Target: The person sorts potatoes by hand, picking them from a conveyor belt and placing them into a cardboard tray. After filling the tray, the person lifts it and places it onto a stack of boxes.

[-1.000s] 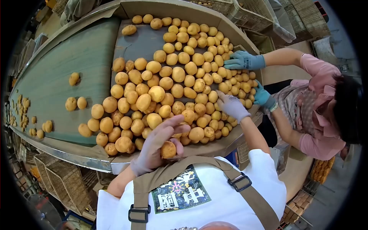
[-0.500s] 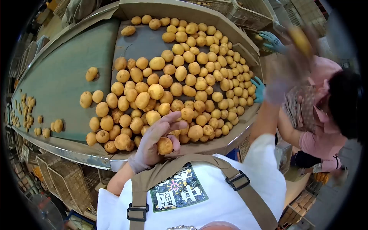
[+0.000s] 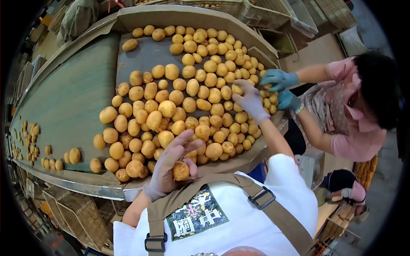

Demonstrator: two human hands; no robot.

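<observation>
Our L hand point(image 3: 168, 170) grips a small potato point(image 3: 180, 170) by the conveyor point(image 3: 64, 102) edge, fingers closed round it: prob. firm, light, dusty, so cup it whole. R hand point(image 3: 251, 100) on potato pile point(image 3: 192, 87), grip unclear.

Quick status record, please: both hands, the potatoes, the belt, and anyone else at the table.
left hand: gloved, fingers closed round one potato at the near edge
right hand: gloved, stretched out onto the pile; grip unclear
pile: potatoes heaped on the grey tray
belt: green, a few loose potatoes on it
co-worker: on the right, blue gloves at the pile's right side
</observation>
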